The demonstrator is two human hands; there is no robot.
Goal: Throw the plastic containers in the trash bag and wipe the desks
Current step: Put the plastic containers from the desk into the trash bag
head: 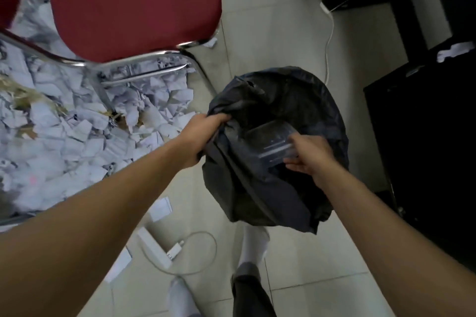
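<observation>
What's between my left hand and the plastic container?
Head view: only a crumpled fold of the black trash bag, which the left hand grips, before the plastic container.

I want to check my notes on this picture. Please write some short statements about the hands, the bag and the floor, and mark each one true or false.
1. The left hand grips the edge of the black trash bag. True.
2. The right hand holds a clear plastic container at the bag's opening. True.
3. The chair has a blue seat. False: the seat is red.
4. Torn paper lies on the floor under the chair. True.
5. The white charger lies inside the bag. False: it lies on the floor with its cable.
</observation>
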